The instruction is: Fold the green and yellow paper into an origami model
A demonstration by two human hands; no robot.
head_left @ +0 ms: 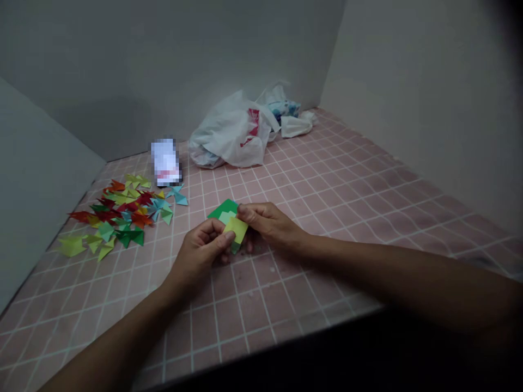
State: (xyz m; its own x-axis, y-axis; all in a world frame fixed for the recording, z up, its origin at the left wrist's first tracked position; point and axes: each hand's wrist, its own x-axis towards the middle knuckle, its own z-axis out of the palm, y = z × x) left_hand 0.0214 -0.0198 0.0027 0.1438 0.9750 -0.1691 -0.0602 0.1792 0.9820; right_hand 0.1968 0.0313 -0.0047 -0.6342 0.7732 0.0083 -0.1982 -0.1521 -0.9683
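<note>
Near the front edge of a table [310, 190] covered in a pink grid pattern with pale lines, two bare hands hold a small yellow paper square [236, 229] between them. The left hand [208, 242] grips its lower left side, thumb on top and fingers curled beneath; the right hand [265, 220] pinches its upper right corner, thumb uppermost. Green origami sheets [223, 208], dark and pale, lie just beyond the square. To the left spreads a pile of folded paper pieces [118, 209] with pointed tips, in red, orange, yellow, green and light blue. Behind the pile stands a smartphone [165, 161], its lit screen pixelated and unreadable. Toward the back wall rests a crumpled white plastic bag [237, 130] bearing red print, too creased to read; beside it are a blue-and-white patterned packet [286, 108] and white crumpled material [296, 126].
</note>
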